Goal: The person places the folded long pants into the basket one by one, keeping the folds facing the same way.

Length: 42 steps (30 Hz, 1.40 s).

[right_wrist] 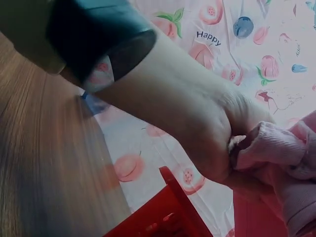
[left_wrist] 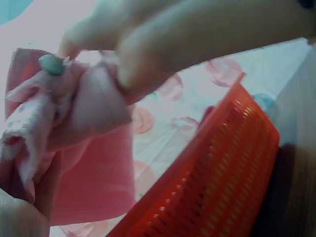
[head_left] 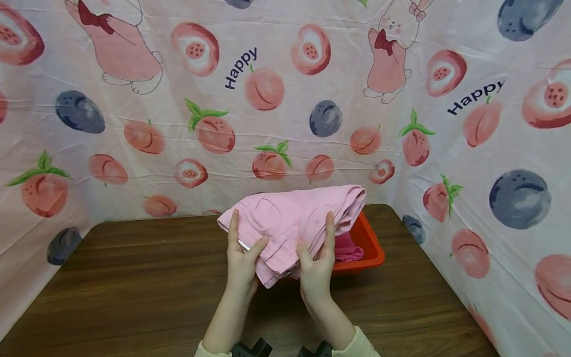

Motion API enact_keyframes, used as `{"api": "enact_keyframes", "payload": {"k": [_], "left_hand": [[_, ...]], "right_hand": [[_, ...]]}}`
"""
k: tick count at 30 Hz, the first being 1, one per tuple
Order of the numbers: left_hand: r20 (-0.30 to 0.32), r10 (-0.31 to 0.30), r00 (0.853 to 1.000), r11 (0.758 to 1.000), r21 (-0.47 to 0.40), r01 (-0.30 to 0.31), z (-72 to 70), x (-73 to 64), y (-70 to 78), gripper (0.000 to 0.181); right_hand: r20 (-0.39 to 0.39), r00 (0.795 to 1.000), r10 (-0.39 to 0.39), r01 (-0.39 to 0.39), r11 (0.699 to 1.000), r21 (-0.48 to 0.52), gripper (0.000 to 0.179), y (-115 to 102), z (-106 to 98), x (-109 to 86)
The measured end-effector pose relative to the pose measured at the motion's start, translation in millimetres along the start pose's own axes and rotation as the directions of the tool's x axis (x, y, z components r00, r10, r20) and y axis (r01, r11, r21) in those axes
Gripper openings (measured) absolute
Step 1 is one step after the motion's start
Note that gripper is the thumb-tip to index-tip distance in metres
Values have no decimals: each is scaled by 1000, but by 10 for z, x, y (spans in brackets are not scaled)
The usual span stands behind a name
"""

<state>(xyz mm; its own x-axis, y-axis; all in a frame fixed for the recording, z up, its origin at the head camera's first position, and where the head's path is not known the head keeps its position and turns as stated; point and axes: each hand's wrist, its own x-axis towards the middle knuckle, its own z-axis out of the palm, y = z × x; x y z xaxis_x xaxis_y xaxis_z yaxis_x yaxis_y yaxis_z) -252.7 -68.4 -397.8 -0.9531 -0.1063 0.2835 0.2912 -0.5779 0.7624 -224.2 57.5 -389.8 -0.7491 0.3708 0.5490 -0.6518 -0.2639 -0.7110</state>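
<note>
Both hands hold a folded pair of pink pants (head_left: 290,218) up in front of the body, above the table's middle. My left hand (head_left: 241,263) grips its left side, thumb on the near face and a finger extended up along the cloth. My right hand (head_left: 317,270) grips the lower right part in much the same way. A round metal button (left_wrist: 52,64) shows on bunched pink cloth in the left wrist view. Behind the pants stands an orange-red perforated basket (head_left: 370,243), partly hidden by them. Inside it lies a darker pink cloth (head_left: 348,248).
The brown wood-grain table (head_left: 147,277) extends to both sides of the arms. A fruit-and-rabbit printed curtain (head_left: 169,114) hangs behind the table and along its right side. Dark bands sit at both wrists.
</note>
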Motion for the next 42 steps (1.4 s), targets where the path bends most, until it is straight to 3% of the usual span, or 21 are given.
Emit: {"api": "enact_keyframes", "payload": {"k": [6,12,20,26,29,35,39,42], "left_hand": [[-9,-4,1000,999,-40,4,-36,38,53,101],[20,5,1000,998,-59,-4,-52,55,74,102],[96,-10,995,997,-72,17,-80,54,131,103],[165,6,986,997,-76,7,-112,58,190,103],[195,-4,981,996,-91,22,-150,60,217,103],[282,1,960,993,-117,33,-219,90,243,101],[304,2,953,992,-120,36,-264,104,255,100],[323,-19,946,991,-118,60,-300,105,265,100]], "right_hand": [[-30,995,96,-93,993,71,93,-22,0,27],[-92,962,257,-230,946,230,101,-100,-30,127],[-134,944,303,-229,889,397,85,-248,-191,347],[-80,918,388,-293,801,522,71,-269,-382,516],[-53,889,454,-345,743,574,62,-267,-477,581],[11,795,607,-471,606,641,58,-270,-615,665],[127,763,634,-574,574,584,68,-291,-704,700],[211,725,656,-664,582,470,71,-319,-791,721]]}}
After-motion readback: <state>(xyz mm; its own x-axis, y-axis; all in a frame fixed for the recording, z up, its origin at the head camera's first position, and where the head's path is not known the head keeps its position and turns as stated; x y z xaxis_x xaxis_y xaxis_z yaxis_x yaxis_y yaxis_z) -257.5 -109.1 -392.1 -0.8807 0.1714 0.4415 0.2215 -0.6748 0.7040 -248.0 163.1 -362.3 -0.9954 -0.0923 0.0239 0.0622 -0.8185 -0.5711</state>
